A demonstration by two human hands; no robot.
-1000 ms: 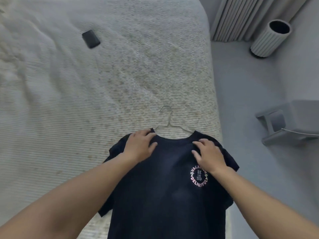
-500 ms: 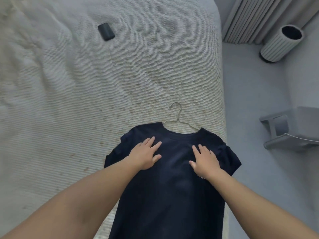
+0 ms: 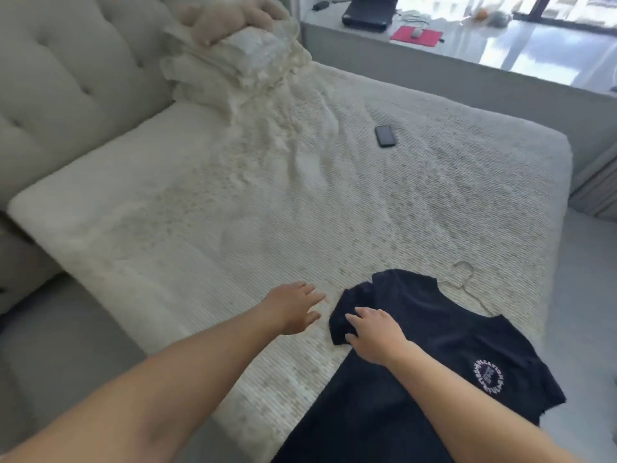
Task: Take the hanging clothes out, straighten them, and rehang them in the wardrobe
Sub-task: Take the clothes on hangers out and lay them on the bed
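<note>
A dark navy T-shirt (image 3: 434,355) with a round pink-and-white print lies flat on the cream bed (image 3: 233,212), near its lower right corner. A thin wire hanger (image 3: 465,279) is inside the neck, its hook sticking out onto the bedspread. My right hand (image 3: 374,334) rests flat on the shirt's left sleeve, fingers spread. My left hand (image 3: 293,307) is off the shirt, over the bedspread just left of that sleeve, fingers straight and holding nothing.
A black phone (image 3: 385,136) lies on the bed further up. Pillows and a plush toy (image 3: 230,38) are piled at the tufted headboard (image 3: 66,71). A ledge (image 3: 450,51) with a laptop and red pad runs beyond the bed. Grey floor lies on both sides.
The view has swung up and left, showing the headboard. My left hand has slid off the shirt onto the bedspread. My right hand has moved across from the chest to the left sleeve.
</note>
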